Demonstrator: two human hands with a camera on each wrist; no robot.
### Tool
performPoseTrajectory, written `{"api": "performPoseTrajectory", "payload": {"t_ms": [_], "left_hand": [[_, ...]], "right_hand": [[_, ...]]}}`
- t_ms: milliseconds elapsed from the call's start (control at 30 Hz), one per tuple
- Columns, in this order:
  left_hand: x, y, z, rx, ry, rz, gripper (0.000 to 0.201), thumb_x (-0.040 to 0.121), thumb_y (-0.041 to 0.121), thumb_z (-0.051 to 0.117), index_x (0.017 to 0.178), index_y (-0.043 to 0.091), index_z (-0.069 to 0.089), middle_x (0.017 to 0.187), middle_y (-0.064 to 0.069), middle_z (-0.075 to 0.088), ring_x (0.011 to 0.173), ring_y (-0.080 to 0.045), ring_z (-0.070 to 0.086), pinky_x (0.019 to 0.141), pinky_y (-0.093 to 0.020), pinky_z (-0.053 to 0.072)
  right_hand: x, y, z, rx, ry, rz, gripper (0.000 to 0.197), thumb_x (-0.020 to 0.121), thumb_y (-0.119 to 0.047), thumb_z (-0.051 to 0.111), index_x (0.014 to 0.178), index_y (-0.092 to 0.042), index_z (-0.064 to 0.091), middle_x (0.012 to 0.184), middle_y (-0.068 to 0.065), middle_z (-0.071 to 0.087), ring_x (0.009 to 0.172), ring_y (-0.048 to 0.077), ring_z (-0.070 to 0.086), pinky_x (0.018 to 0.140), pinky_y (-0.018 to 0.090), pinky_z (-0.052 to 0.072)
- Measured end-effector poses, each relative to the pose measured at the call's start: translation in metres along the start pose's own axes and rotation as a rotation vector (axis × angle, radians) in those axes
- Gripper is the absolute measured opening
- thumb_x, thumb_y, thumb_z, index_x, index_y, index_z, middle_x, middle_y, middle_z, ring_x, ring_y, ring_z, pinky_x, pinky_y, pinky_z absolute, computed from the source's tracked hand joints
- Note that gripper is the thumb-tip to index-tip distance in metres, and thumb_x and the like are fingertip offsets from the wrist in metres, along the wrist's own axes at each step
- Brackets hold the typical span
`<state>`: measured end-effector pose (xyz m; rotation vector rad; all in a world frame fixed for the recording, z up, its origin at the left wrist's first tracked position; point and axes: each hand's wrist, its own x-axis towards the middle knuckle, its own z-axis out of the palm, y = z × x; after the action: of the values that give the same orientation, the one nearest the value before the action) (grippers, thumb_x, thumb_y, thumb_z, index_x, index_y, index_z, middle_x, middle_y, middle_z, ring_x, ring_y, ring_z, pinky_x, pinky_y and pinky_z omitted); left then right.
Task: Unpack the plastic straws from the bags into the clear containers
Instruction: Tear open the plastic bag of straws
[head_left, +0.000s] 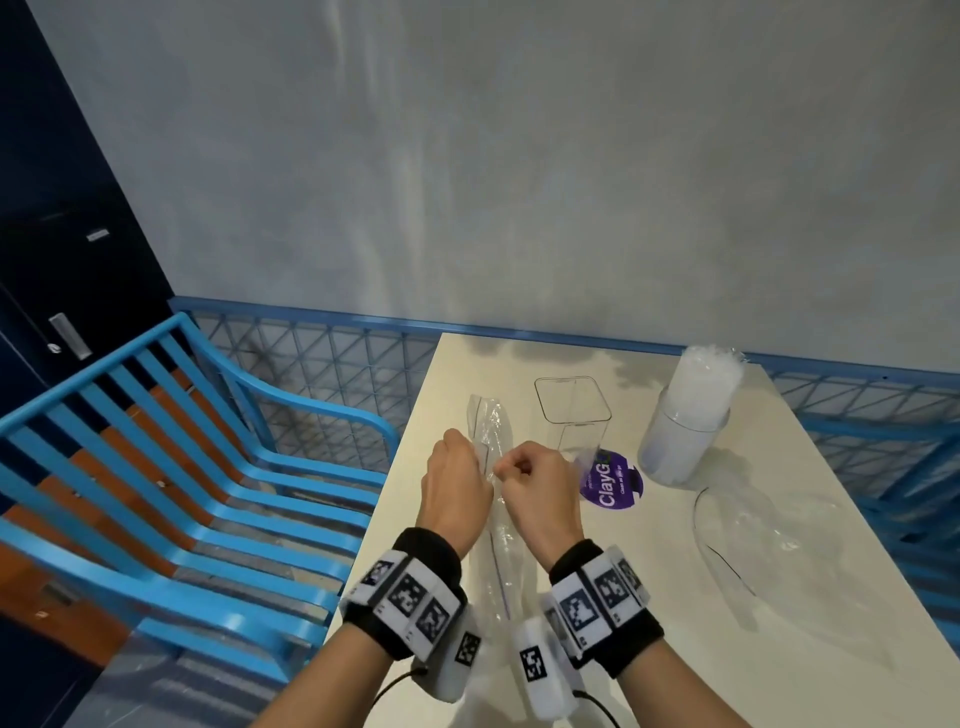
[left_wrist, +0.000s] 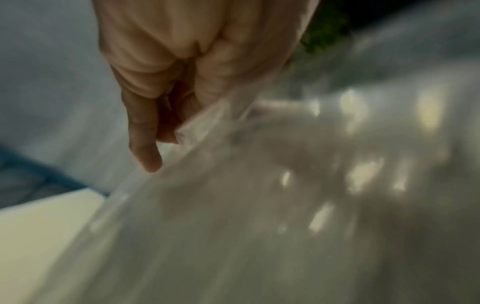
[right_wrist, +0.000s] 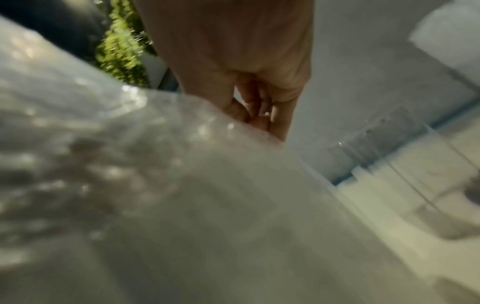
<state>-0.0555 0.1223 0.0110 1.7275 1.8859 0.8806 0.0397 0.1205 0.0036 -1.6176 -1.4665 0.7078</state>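
Bag (head_left: 497, 525) pinched by both hands, contents apparently straws, blurred

A long clear plastic bag (head_left: 496, 499) is held lengthwise above the worktop. Beyond it stands an empty clear square container (head_left: 574, 415), upright. To its right, a clear container (head_left: 680, 441) packed with white plastic straws (head_left: 706, 379) leans.

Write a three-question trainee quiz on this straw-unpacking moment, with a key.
1. True or false: both hands grip the long clear bag.
2. Which container already holds straws? A) the square container B) the round container
3. Fill in: the purple sticker lies on the ____.

Key: 1 true: left hand and right hand pinch it. 2 B. 3 table.
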Motion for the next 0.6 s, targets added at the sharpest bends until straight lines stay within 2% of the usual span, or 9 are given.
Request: {"api": "performPoseTrajectory", "payload": {"t_ms": [33,100,133,200,300,367,400,500,600], "left_hand": [[0.003,-0.002,-0.002,-0.086,-0.025,-0.054,0.007,0.095,0.005,0.041,0.092,0.007,0.048,0.092,-0.007,0.052,0.076,-0.018,0.046,0.06,-0.026,0.04],[0.008,-0.009,-0.004,-0.289,-0.104,-0.166,0.013,0.095,0.006,0.043,0.088,0.007,0.054,0.09,-0.009,0.057,0.078,-0.02,0.053,0.07,-0.036,0.055],[0.01,-0.012,-0.005,-0.388,-0.151,-0.208,0.014,0.095,0.007,0.044,0.086,0.008,0.055,0.089,-0.011,0.059,0.078,-0.022,0.057,0.077,-0.043,0.058],[0.012,-0.015,-0.009,-0.506,-0.229,-0.245,0.014,0.096,0.006,0.048,0.085,0.009,0.056,0.086,-0.015,0.063,0.077,-0.023,0.061,0.082,-0.049,0.059],[0.013,-0.018,-0.017,-0.529,-0.249,-0.193,0.01,0.093,0.005,0.055,0.086,0.007,0.06,0.076,-0.01,0.065,0.071,-0.02,0.064,0.081,-0.046,0.06],[0.012,-0.017,-0.019,-0.532,-0.256,-0.139,0.006,0.092,0.008,0.06,0.088,0.004,0.063,0.075,-0.008,0.065,0.069,-0.018,0.063,0.08,-0.045,0.06],[0.011,-0.016,-0.019,-0.527,-0.259,-0.121,0.007,0.091,0.009,0.062,0.09,0.003,0.064,0.076,-0.009,0.066,0.068,-0.017,0.063,0.08,-0.045,0.06],[0.011,-0.017,-0.018,-0.522,-0.259,-0.106,0.006,0.089,0.009,0.064,0.088,0.003,0.066,0.076,-0.01,0.067,0.066,-0.017,0.063,0.08,-0.045,0.06],[0.01,-0.016,-0.017,-0.475,-0.214,-0.058,0.006,0.088,0.012,0.066,0.084,0.007,0.066,0.074,-0.009,0.069,0.066,-0.017,0.066,0.078,-0.041,0.061]], "right_hand": [[0.001,0.002,-0.002,0.044,0.0,0.032,0.016,0.08,-0.007,0.059,0.069,-0.016,0.066,0.069,-0.001,0.067,0.069,0.013,0.059,0.06,0.016,0.041],[0.002,0.006,-0.005,0.096,-0.02,0.077,0.02,0.079,-0.009,0.062,0.065,-0.023,0.065,0.068,-0.004,0.066,0.07,0.012,0.061,0.064,0.019,0.045],[0.002,0.008,-0.006,0.101,-0.036,0.083,0.018,0.08,-0.009,0.062,0.068,-0.023,0.066,0.071,-0.003,0.067,0.073,0.014,0.062,0.067,0.023,0.048],[0.004,0.01,-0.011,0.049,-0.05,0.037,0.015,0.084,-0.007,0.058,0.081,-0.018,0.067,0.082,0.0,0.068,0.081,0.016,0.064,0.071,0.025,0.05],[0.009,0.002,-0.022,-0.005,-0.03,-0.038,0.008,0.088,-0.019,0.059,0.09,-0.014,0.066,0.086,-0.002,0.067,0.081,0.013,0.062,0.066,0.017,0.045],[0.013,-0.003,-0.027,0.009,-0.13,0.019,0.019,0.084,-0.033,0.066,0.087,-0.014,0.068,0.081,-0.001,0.071,0.078,0.012,0.065,0.068,0.022,0.049],[0.014,-0.004,-0.029,0.017,-0.19,0.048,0.019,0.082,-0.034,0.069,0.085,-0.015,0.069,0.08,0.002,0.072,0.077,0.014,0.067,0.071,0.027,0.052],[0.016,-0.002,-0.031,0.109,-0.249,0.083,0.006,0.08,-0.016,0.067,0.075,-0.015,0.071,0.076,0.012,0.074,0.075,0.024,0.071,0.081,0.043,0.059],[0.017,-0.004,-0.032,0.148,-0.24,0.111,0.013,0.08,-0.018,0.066,0.071,-0.01,0.073,0.072,0.013,0.074,0.071,0.025,0.071,0.08,0.042,0.06]]}}
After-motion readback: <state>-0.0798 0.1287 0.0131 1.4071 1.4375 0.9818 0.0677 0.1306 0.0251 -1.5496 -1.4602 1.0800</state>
